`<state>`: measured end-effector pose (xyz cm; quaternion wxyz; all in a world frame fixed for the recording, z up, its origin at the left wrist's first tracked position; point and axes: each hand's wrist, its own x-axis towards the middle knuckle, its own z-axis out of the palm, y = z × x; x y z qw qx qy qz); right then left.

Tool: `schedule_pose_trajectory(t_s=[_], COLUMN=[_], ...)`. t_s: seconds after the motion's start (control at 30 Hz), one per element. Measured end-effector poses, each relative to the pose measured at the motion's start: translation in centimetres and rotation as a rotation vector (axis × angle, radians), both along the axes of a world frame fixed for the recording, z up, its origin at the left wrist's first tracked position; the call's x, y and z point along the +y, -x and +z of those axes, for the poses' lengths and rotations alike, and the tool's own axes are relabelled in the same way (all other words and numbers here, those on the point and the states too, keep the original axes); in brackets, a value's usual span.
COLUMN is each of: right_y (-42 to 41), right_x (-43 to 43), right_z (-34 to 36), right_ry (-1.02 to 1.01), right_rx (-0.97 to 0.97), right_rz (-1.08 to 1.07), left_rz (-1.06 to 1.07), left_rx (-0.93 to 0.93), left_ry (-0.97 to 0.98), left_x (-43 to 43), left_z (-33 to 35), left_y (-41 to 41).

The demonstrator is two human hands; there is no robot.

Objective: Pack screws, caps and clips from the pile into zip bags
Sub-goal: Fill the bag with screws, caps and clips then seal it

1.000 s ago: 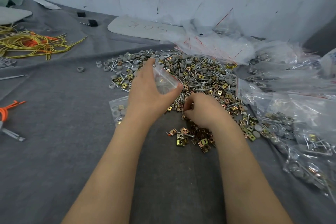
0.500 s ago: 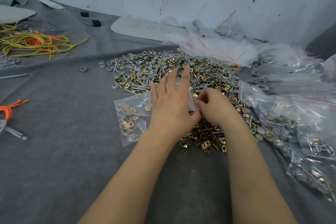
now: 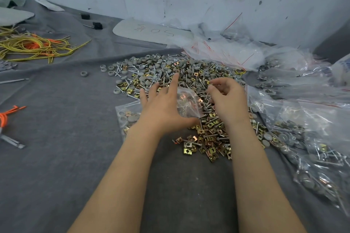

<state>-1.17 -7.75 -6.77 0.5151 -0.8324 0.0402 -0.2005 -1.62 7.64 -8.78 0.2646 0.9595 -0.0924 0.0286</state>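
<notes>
A pile (image 3: 170, 71) of grey caps, silver screws and gold clips lies on the grey cloth, with a patch of clips (image 3: 206, 140) nearest me. My left hand (image 3: 162, 108) hovers over the pile's near edge, fingers spread and straight. It holds a small clear zip bag (image 3: 186, 103) in the crook between thumb and forefinger; a few parts show inside. My right hand (image 3: 227, 100) is just right of the bag, over the screws. Its fingers are curled and its tips pinch what looks like thin screws. A filled zip bag (image 3: 126, 117) lies flat under my left wrist.
Several filled bags (image 3: 306, 143) are heaped along the right side, and empty bags with red strips (image 3: 217, 51) lie behind the pile by the wall. Yellow cords (image 3: 34, 47), an orange cord (image 3: 5, 117) and a white board (image 3: 151, 30) lie to the left and back.
My right hand left the clips, came to the bag's mouth, then rose to the right over the screws. My left hand kept the bag, lowering it and spreading its fingers.
</notes>
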Motion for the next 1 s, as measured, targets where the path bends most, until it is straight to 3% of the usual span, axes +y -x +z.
schedule_pose_trajectory(t_s=[0.2, 0.37, 0.43, 0.5, 0.6, 0.67, 0.83, 1.0], right_y=[0.3, 0.7, 0.8, 1.0, 1.3, 1.2, 0.9, 0.7], right_x=[0.7, 1.3, 0.5, -0.7, -0.9, -0.2, 1.1, 1.0], right_z=[0.4, 0.6, 1.0, 1.3, 1.1, 0.8, 0.2, -0.1], right_ry=[-0.157, -0.126, -0.092, 0.063, 0.539, 0.704, 0.839, 0.841], right_rx=[-0.112, 0.033, 0.002, 0.015, 0.315, 0.469, 0.523, 0.521], right_rz=[-0.055, 0.274, 0.233, 0.15, 0.209, 0.247, 0.186, 0.168], left_rz=[0.015, 0.006, 0.01, 0.015, 0.027, 0.048, 0.078, 0.076], left_rx=[-0.063, -0.094, -0.097, -0.105, -0.122, -0.13, -0.137, -0.121], left_ry=[0.105, 0.167, 0.199, 0.228, 0.287, 0.336, 0.422, 0.419], left_x=[0.4, 0.7, 0.8, 0.7, 0.6, 0.8, 0.9, 0.9], left_z=[0.3, 0.6, 0.8, 1.0, 1.0, 1.0, 1.1, 1.1], left_y=[-0.2, 0.4, 0.7, 0.8, 0.7, 0.6, 0.7, 0.8])
